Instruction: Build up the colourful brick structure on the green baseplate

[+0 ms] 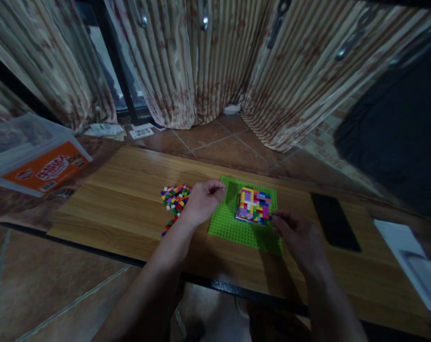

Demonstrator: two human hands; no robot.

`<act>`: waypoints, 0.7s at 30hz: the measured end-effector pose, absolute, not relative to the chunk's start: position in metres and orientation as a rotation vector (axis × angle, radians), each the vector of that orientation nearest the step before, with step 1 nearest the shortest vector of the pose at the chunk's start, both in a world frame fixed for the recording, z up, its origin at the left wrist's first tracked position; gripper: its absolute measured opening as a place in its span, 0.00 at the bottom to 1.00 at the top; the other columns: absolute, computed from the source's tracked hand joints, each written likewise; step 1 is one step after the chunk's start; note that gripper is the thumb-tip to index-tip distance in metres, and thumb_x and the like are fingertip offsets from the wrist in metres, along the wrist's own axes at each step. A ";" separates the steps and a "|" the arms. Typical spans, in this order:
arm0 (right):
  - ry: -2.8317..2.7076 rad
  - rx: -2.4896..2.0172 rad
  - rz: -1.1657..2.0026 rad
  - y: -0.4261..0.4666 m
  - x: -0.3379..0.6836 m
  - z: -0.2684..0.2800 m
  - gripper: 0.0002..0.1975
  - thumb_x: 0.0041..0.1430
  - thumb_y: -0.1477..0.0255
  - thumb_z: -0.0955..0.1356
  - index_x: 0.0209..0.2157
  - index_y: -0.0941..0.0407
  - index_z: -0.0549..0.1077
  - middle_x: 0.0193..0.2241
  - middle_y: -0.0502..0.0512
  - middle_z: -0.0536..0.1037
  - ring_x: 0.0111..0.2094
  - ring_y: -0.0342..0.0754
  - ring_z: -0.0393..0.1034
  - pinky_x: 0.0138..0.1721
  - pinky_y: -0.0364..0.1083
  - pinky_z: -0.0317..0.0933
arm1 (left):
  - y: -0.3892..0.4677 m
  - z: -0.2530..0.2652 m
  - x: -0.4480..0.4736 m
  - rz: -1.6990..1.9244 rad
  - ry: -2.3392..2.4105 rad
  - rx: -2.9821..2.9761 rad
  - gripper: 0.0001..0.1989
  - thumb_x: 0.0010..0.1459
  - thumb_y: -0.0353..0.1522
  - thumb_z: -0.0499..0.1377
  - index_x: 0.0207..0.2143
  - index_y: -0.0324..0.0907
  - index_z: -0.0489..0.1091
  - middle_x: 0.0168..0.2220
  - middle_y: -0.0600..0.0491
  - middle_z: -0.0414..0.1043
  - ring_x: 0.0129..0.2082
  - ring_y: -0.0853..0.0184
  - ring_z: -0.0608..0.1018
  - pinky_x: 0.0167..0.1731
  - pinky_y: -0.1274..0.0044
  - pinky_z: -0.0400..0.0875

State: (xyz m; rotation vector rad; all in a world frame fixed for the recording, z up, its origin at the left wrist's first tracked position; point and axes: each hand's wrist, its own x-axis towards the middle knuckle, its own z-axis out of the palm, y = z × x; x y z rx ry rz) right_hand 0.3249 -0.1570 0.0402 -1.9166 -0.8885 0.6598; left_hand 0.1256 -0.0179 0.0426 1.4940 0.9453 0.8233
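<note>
A block of multicoloured toy bricks (253, 205) is built up on a green studded baseplate (224, 227), which lies on the wooden table. Over the baseplate's left edge is my left hand (203, 200), its thumb and fingers drawn together; whatever they may hold is too small to make out. My right hand (298, 236) is at the right side of the brick block, fingers pinched close to its edge. Something small and dark shows at those fingertips, but I cannot tell its kind. Loose small bricks (174, 195) lie in a pile left of my left hand, which partly hides them.
A black flat slab (334, 221), like a phone or tablet, lies on the table (104, 194) at the right. A clear plastic box (33, 156) with an orange label stands at far left. White papers (402, 247) are at the right end; striped curtains (215, 61) hang behind.
</note>
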 end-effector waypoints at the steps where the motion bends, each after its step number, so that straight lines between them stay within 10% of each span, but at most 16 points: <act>1: -0.881 -1.909 0.662 -0.157 0.325 0.040 0.18 0.47 0.59 0.70 0.33 0.59 0.76 0.27 0.55 0.79 0.26 0.47 0.73 0.28 0.44 0.66 | -0.019 0.042 0.126 0.816 0.943 1.502 0.08 0.52 0.32 0.58 0.34 0.38 0.74 0.23 0.56 0.70 0.23 0.72 0.70 0.26 0.80 0.65; 21: -1.212 -2.215 0.336 -0.153 0.321 0.030 0.14 0.55 0.67 0.62 0.36 0.56 0.77 0.32 0.59 0.81 0.33 0.53 0.75 0.35 0.50 0.65 | -0.047 0.039 0.147 0.585 0.874 1.811 0.13 0.55 0.37 0.59 0.40 0.39 0.73 0.34 0.50 0.78 0.31 0.66 0.76 0.31 0.76 0.69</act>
